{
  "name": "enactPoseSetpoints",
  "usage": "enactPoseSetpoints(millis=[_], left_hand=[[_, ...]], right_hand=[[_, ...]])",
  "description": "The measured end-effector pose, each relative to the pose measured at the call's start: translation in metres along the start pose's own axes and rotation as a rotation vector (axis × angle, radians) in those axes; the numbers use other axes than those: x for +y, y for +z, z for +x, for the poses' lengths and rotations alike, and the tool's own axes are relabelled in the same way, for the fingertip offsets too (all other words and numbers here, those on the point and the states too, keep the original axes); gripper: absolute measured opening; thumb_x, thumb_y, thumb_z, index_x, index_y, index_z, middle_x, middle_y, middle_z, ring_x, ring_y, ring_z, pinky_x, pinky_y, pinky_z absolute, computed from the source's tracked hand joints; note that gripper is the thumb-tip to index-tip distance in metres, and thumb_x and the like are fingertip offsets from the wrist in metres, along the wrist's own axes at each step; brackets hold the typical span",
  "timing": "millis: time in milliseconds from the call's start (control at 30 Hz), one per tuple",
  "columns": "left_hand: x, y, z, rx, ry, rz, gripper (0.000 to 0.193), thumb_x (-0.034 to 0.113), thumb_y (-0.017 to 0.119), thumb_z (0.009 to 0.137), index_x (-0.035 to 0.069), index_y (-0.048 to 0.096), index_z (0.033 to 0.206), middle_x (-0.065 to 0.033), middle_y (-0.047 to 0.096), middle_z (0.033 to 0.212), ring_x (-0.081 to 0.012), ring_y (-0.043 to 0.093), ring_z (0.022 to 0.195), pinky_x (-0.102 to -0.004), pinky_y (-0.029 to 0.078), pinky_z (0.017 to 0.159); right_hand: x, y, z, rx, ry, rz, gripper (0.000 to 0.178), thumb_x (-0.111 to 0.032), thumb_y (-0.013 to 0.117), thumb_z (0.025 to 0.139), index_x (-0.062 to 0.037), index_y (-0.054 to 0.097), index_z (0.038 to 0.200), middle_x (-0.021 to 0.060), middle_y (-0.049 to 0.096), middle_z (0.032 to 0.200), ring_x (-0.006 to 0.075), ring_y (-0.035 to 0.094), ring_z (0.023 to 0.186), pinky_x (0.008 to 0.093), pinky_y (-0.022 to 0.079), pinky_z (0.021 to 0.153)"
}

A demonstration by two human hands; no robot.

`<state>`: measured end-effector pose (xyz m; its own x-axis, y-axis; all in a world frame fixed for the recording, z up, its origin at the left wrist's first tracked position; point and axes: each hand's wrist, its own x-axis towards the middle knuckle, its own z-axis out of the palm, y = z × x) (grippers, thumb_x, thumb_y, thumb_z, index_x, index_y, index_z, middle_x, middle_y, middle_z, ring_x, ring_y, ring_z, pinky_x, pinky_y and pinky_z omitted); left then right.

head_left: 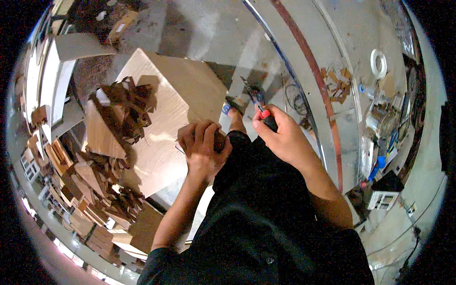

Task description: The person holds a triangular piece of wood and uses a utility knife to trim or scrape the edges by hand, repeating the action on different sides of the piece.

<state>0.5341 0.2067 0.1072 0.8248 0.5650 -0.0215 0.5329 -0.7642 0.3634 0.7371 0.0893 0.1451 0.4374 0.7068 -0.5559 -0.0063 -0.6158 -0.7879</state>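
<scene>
My left hand (203, 147) is curled over a small brown wooden piece (216, 138) by the near right edge of a large pale wooden box (166, 102). Most of that piece hides under my fingers. In my right hand (280, 135), to the right of the box, is a slim hand tool (266, 115) with a red and black handle. Its thin dark shaft points up and away from me; whether it is a screwdriver or a file I cannot tell. The tool and the wooden piece are apart.
Thin brown wood offcuts (124, 111) are heaped on the box's left part, with more scrap wood (97, 190) farther left. Metal rails (327, 109) cross the floor at right. Beyond them lie a white ring (378, 64), wood scraps (338, 84) and cluttered tools (380, 123).
</scene>
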Motion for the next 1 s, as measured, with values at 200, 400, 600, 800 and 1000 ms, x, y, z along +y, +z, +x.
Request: enactPoseSetpoints(millis=[200,400,600,800,1000], left_hand=[[0.013,-0.029,-0.007,0.124,-0.13,-0.311,0.053,0.015,0.081,0.072,0.007,0.052,0.117,-0.0142,0.061,0.097,-0.0351,0.057,0.091,-0.0468,0.045,0.085],[0.042,-0.069,-0.009,0.537,-0.087,-0.59,0.052,0.011,0.079,0.066,0.007,0.048,0.108,-0.0088,0.055,0.087,-0.0294,0.052,0.078,-0.0423,0.038,0.077],[0.06,-0.081,-0.017,0.719,-0.064,-0.667,0.05,0.017,0.083,0.067,0.008,0.049,0.103,-0.0053,0.053,0.086,-0.0216,0.048,0.076,-0.0369,0.036,0.078],[0.078,-0.075,-0.025,0.785,0.007,-0.797,0.064,0.024,0.089,0.075,0.004,0.043,0.114,-0.0075,0.053,0.093,-0.0153,0.05,0.081,-0.0288,0.042,0.073],[0.086,-0.069,-0.031,0.797,0.07,-0.744,0.081,0.023,0.09,0.078,0.005,0.029,0.128,-0.0123,0.053,0.099,-0.0168,0.054,0.082,-0.0279,0.045,0.071]], right_hand=[[-0.047,-0.021,-0.008,-0.26,-0.031,0.16,0.02,-0.018,0.072,0.093,-0.0054,0.069,0.108,-0.0013,0.066,0.094,0.0092,0.057,0.086,0.028,0.049,0.082],[-0.089,-0.018,-0.035,-0.615,-0.014,0.302,0.035,-0.018,0.075,0.094,-0.0054,0.065,0.126,0.0009,0.07,0.099,0.0068,0.061,0.086,0.0254,0.05,0.083],[-0.114,-0.014,-0.057,-0.691,-0.095,0.323,0.029,-0.015,0.073,0.096,-0.001,0.067,0.12,-0.0007,0.069,0.097,0.0061,0.062,0.089,0.0238,0.051,0.083],[-0.111,-0.021,-0.068,-0.718,-0.139,0.263,0.025,-0.016,0.073,0.096,-0.0001,0.069,0.115,-0.0028,0.067,0.092,0.0039,0.059,0.082,0.0214,0.049,0.076],[-0.106,-0.029,-0.072,-0.728,-0.17,0.216,0.03,-0.02,0.075,0.094,0.0,0.069,0.115,-0.0034,0.065,0.088,0.0037,0.058,0.079,0.0214,0.048,0.073]])
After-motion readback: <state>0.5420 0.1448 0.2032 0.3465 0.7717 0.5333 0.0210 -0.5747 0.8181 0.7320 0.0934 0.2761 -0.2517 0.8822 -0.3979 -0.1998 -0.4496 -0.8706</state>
